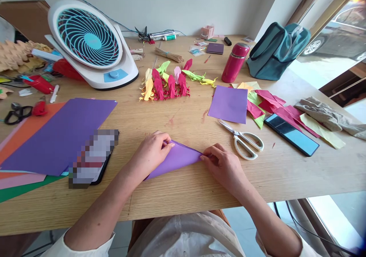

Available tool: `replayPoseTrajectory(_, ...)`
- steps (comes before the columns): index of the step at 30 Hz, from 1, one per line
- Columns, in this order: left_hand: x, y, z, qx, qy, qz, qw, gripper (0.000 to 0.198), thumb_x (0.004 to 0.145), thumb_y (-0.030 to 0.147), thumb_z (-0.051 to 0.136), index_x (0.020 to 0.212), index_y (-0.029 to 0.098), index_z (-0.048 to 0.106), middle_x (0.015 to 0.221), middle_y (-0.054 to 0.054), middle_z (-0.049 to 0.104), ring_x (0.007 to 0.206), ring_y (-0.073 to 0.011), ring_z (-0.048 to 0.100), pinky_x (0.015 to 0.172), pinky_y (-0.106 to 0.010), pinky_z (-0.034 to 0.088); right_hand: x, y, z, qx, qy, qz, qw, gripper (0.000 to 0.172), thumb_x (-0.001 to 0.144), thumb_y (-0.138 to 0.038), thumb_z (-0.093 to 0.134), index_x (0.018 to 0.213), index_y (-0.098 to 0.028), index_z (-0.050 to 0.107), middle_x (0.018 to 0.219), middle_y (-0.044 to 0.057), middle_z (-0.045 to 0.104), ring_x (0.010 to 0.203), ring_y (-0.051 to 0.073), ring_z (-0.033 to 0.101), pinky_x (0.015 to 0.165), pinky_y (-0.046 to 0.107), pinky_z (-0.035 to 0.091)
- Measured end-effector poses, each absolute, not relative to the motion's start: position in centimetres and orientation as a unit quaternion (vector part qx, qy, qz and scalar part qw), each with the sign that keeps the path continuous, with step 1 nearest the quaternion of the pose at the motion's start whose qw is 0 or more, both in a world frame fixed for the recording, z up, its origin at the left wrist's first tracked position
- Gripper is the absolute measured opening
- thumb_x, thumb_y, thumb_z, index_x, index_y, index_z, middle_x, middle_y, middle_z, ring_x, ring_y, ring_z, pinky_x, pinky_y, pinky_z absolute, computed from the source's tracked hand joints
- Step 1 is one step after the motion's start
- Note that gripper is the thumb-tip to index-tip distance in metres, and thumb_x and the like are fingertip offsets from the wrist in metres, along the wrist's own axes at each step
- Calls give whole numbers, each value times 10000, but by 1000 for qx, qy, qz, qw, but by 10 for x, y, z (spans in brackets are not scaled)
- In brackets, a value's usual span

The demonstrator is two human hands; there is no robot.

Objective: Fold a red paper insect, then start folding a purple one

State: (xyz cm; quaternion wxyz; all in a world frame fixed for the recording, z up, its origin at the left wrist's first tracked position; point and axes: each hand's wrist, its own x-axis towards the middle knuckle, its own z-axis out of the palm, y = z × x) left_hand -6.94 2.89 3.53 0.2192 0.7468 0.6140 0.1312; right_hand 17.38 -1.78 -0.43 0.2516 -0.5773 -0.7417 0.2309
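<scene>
A purple sheet of paper (174,160), folded over into a triangle, lies on the wooden table in front of me. At its upper left corner, my left hand (153,150) pinches the folded edge between thumb and fingers. The right-hand corner is pinched by my right hand (221,163). White-handled scissors (247,142) rest just beyond my right hand, blades pointing up and left. Behind them lies a flat purple square of paper (228,104). A phone (100,154) with a blurred screen is left of my left forearm.
Coloured paper sheets (61,135) are stacked at the left, below a white fan (91,40). Several small folded paper figures (171,85) stand mid-table. Farther right are a red bottle (236,63), a teal bag (274,53), paper scraps (268,101) and another phone (291,134).
</scene>
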Motion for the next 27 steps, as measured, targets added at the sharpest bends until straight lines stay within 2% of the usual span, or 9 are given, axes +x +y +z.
replayPoseTrajectory(7,-64,34,42,763,613,74,191,142,923,184,547,801,192,618,931,-45,679,886,-216,653,814,-319,471,174,-20,-6,-571,-738,223,282,48,928,-214,608,972,-227,591,874,9,663,733,163,637,660,285,460)
replayPoseTrajectory(11,-55,33,42,778,615,19,128,154,956,161,510,861,174,629,995,-83,688,941,-245,658,826,-339,473,176,-22,-7,-543,-757,220,288,120,945,-142,536,1010,-227,591,932,22,661,789,175,629,703,298,456)
replayPoseTrajectory(15,-43,26,42,774,628,-40,66,171,989,150,458,972,148,628,1031,-118,691,941,-269,680,741,-337,473,177,-23,-9,-524,-774,209,287,195,968,-121,478,1066,-225,610,957,42,652,820,191,611,740,319,455)
replayPoseTrajectory(20,-37,16,35,775,631,-29,13,196,1015,153,408,1018,149,604,968,-115,685,842,-249,690,644,-320,440,180,-25,-9,-517,-783,208,276,221,980,-138,480,1109,-238,629,991,55,651,866,210,610,787,346,461)
replayPoseTrajectory(27,-43,12,28,769,639,6,5,158,1018,208,455,965,169,598,974,-97,692,863,-248,679,670,-320,421,179,-24,-11,-532,-774,204,277,200,969,-165,530,1129,-229,631,981,60,672,869,222,632,778,354,473)
